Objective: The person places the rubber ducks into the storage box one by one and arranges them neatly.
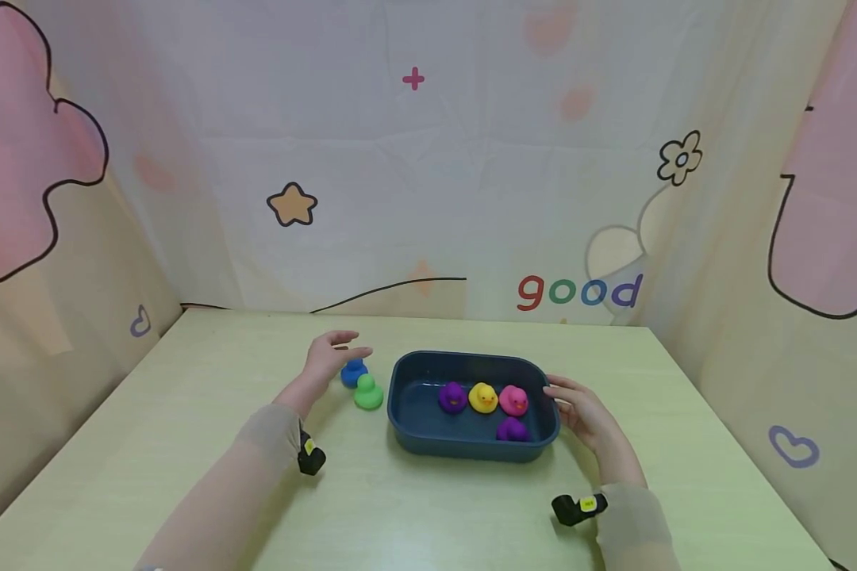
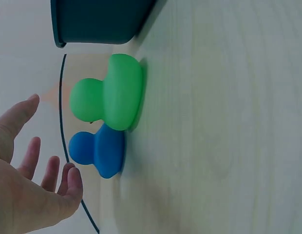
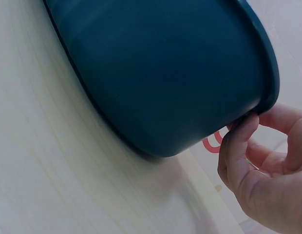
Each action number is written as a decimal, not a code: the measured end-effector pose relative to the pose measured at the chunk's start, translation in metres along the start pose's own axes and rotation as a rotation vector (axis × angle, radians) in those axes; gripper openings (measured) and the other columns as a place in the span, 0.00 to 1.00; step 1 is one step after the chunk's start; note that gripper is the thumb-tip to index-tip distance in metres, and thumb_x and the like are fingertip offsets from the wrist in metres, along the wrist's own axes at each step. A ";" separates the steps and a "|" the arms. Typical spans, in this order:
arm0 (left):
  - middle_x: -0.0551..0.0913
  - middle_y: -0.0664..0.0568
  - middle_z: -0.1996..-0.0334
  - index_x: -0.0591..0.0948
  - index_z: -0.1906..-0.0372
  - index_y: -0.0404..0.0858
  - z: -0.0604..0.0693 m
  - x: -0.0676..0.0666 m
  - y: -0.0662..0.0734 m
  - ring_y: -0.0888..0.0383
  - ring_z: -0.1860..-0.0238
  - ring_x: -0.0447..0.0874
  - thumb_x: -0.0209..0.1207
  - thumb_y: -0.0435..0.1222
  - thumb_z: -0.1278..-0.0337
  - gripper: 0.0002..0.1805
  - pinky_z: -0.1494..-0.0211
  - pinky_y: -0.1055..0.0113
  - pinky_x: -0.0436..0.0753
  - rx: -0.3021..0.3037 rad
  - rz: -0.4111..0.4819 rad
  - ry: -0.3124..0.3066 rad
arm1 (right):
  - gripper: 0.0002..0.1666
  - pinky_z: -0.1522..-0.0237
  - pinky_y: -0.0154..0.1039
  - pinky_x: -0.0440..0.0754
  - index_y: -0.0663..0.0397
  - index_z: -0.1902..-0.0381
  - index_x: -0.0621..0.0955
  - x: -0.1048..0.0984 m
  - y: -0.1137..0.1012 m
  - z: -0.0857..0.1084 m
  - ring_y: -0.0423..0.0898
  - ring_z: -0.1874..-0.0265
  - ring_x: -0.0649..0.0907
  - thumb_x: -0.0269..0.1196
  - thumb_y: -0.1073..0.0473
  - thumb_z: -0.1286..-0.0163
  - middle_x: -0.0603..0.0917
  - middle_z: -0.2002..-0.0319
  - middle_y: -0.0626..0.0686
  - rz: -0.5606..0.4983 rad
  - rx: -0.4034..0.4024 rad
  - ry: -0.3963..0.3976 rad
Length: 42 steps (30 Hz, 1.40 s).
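Note:
Above the blue rubber duck [image 1: 354,373], my left hand [image 1: 326,361] hovers with fingers spread and holds nothing. A green rubber duck [image 1: 368,392] stands right beside the blue one; in the left wrist view the hand is apart from both. A dark blue plastic basin [image 1: 471,450] sits right of them. My right hand [image 1: 584,412] grips the rim at its right end, bent fingers against the rim in the right wrist view. Inside the basin are a purple duck [image 1: 453,398], a yellow duck [image 1: 483,398], a pink duck [image 1: 513,400] and another purple duck [image 1: 513,430], partly hidden by the near wall.
A pale wood-grain table [image 1: 371,507] carries everything. Behind it and along both sides hangs a printed curtain [image 1: 414,174] with drawings and the word "good". Black wrist cameras are strapped to both forearms.

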<state>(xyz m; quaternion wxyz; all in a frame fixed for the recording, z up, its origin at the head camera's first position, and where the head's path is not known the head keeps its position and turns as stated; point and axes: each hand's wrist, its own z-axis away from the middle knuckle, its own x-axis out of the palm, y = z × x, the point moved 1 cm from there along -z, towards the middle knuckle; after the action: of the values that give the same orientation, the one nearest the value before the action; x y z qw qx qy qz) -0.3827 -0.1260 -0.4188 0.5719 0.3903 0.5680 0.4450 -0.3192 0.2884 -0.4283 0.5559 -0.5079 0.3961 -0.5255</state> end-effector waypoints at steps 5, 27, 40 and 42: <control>0.70 0.37 0.33 0.73 0.36 0.32 -0.003 0.005 -0.008 0.42 0.31 0.66 0.66 0.39 0.43 0.31 0.27 0.51 0.64 -0.031 0.011 0.023 | 0.29 0.63 0.25 0.81 0.65 0.32 0.64 -0.001 0.002 -0.002 0.33 0.69 0.82 0.55 0.61 0.26 0.83 0.64 0.36 0.001 0.007 0.000; 0.71 0.34 0.36 0.72 0.37 0.29 -0.003 0.009 -0.020 0.40 0.32 0.66 0.68 0.34 0.45 0.31 0.27 0.52 0.66 -0.140 -0.040 0.048 | 0.22 0.62 0.26 0.81 0.61 0.37 0.70 -0.001 0.000 0.000 0.33 0.69 0.82 0.55 0.62 0.27 0.83 0.65 0.36 0.004 -0.003 0.011; 0.74 0.33 0.39 0.74 0.40 0.27 -0.006 0.009 -0.026 0.41 0.36 0.70 0.68 0.38 0.45 0.30 0.31 0.53 0.71 -0.138 -0.127 0.064 | 0.21 0.62 0.26 0.81 0.61 0.39 0.70 -0.001 -0.001 0.000 0.33 0.69 0.82 0.54 0.63 0.27 0.83 0.65 0.37 0.001 -0.004 0.007; 0.74 0.33 0.39 0.74 0.40 0.27 -0.006 0.009 -0.026 0.41 0.35 0.70 0.68 0.38 0.45 0.30 0.31 0.53 0.70 -0.141 -0.124 0.063 | 0.22 0.62 0.26 0.81 0.62 0.38 0.69 -0.001 -0.001 0.000 0.33 0.69 0.82 0.54 0.63 0.27 0.83 0.65 0.36 0.003 -0.003 0.005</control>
<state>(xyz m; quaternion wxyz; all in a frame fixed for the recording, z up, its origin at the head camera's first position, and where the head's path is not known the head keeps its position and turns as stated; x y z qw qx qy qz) -0.3869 -0.1254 -0.4465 0.6062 0.2989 0.5763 0.4594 -0.3197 0.2893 -0.4272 0.5551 -0.5068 0.3989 -0.5252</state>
